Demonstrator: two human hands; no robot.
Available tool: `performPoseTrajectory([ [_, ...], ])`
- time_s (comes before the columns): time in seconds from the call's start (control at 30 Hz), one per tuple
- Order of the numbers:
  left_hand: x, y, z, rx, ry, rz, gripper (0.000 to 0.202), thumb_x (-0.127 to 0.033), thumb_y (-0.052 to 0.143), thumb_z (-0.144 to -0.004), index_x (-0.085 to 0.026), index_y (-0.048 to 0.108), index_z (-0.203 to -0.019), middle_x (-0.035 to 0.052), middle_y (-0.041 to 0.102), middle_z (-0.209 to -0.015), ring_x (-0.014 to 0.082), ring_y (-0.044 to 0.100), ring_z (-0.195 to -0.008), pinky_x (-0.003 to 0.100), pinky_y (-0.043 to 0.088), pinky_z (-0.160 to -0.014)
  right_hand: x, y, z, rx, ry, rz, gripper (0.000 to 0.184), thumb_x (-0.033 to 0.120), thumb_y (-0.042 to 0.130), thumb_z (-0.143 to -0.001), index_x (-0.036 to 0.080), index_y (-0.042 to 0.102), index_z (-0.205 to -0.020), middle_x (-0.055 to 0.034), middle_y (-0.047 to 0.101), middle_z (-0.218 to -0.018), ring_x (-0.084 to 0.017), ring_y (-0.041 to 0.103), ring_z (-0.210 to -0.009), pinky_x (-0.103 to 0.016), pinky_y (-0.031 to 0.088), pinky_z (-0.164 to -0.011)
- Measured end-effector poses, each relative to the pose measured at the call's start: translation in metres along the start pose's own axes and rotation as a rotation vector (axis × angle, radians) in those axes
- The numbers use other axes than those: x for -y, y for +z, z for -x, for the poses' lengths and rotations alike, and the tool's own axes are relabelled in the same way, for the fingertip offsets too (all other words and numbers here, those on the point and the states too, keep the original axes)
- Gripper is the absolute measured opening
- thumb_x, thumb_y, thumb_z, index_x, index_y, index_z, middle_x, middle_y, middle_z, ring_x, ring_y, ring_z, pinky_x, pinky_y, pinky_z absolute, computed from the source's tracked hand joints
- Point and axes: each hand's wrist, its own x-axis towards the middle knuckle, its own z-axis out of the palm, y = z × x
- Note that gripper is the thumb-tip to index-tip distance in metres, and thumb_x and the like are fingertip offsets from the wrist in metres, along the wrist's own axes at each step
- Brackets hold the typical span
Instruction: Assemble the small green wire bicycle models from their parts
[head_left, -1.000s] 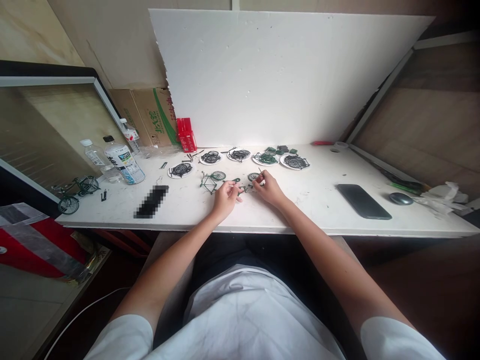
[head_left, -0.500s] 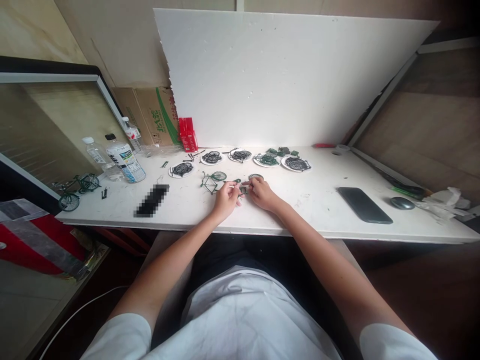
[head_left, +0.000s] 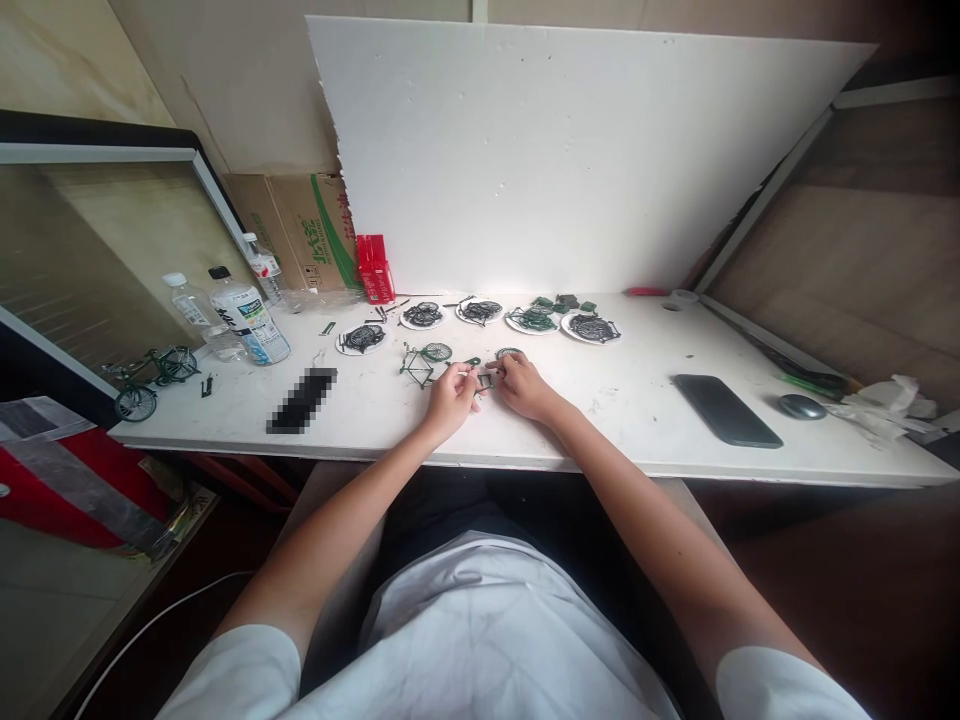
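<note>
My left hand (head_left: 450,394) and my right hand (head_left: 523,385) meet at the middle of the white table (head_left: 615,420). Both are closed in a pinch around a small green and black model part (head_left: 484,379) held between them. Just to the left lies a partly built green model bicycle frame with one wheel (head_left: 424,359). A loose small wheel (head_left: 509,353) lies just beyond my right hand. Several white dishes of bicycle parts (head_left: 480,311) stand in a row behind the hands.
A finished green model bicycle (head_left: 147,381) stands at the table's left end beside three water bottles (head_left: 247,315). A black phone (head_left: 726,410) and a mouse (head_left: 801,406) lie to the right. A red box (head_left: 374,268), a cardboard carton (head_left: 304,230) and a white board (head_left: 570,150) stand behind.
My right hand has come down and left from the loose wheel to meet my left hand over the small part. The thin rod it held up a second ago no longer shows.
</note>
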Motion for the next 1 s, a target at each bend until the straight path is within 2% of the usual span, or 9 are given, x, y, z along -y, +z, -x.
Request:
performPoseTrajectory([
  [0.13,0.000,0.000,0.000,0.006,-0.011,-0.003,0.042,-0.058,0.070,-0.095,-0.019,0.060,-0.104,0.0024,0.072,-0.080,0.0105,0.064,-0.050,0.020,0.051,-0.045,-0.002,0.001,0.000,0.016,-0.003,0.015,0.019,0.013,0.049,-0.096,0.020,0.056,-0.112,-0.0208,0.068,-0.125,-0.038,0.053,-0.123,-0.054,0.051,-0.098],
  [0.33,-0.003,0.000,0.001,0.011,-0.017,-0.012,0.040,-0.056,0.069,-0.096,-0.019,0.060,-0.104,0.0027,0.073,-0.080,0.0105,0.064,-0.050,0.020,0.050,-0.045,0.000,0.000,-0.001,0.077,0.000,0.025,0.024,0.013,0.047,-0.099,0.020,0.060,-0.118,-0.0181,0.070,-0.134,-0.039,0.051,-0.127,-0.057,0.049,-0.103],
  [0.47,-0.005,-0.001,0.001,0.012,-0.019,-0.024,0.039,-0.056,0.069,-0.096,-0.019,0.060,-0.103,0.0024,0.072,-0.079,0.0110,0.065,-0.051,0.021,0.051,-0.046,0.003,-0.002,0.000,0.080,0.012,0.049,0.025,0.014,0.045,-0.101,0.018,0.060,-0.121,-0.0176,0.071,-0.129,-0.039,0.052,-0.123,-0.055,0.049,-0.100],
  [0.7,-0.005,0.000,0.001,0.017,-0.014,-0.026,0.038,-0.055,0.069,-0.096,-0.018,0.060,-0.103,0.0036,0.074,-0.081,0.0117,0.067,-0.054,0.020,0.051,-0.047,0.004,-0.002,0.001,0.041,0.027,0.148,0.016,0.014,0.049,-0.102,0.018,0.060,-0.112,-0.0180,0.072,-0.112,-0.038,0.054,-0.118,-0.049,0.048,-0.090],
  [0.9,-0.003,0.000,0.001,0.010,-0.016,-0.020,0.038,-0.054,0.069,-0.096,-0.019,0.060,-0.104,0.0039,0.074,-0.081,0.0116,0.066,-0.053,0.020,0.051,-0.046,0.005,-0.001,0.000,0.010,0.002,0.099,0.023,0.009,0.050,-0.100,0.018,0.060,-0.119,-0.0176,0.072,-0.123,-0.037,0.053,-0.120,-0.048,0.047,-0.093],
  [1.0,-0.002,0.000,0.001,0.015,-0.013,-0.019,0.037,-0.054,0.069,-0.096,-0.019,0.060,-0.103,0.0037,0.074,-0.081,0.0112,0.065,-0.050,0.021,0.051,-0.046,0.008,-0.003,0.000,0.026,-0.025,0.063,0.022,0.009,0.047,-0.101,0.018,0.060,-0.116,-0.0173,0.072,-0.122,-0.035,0.054,-0.116,-0.048,0.047,-0.094],
])
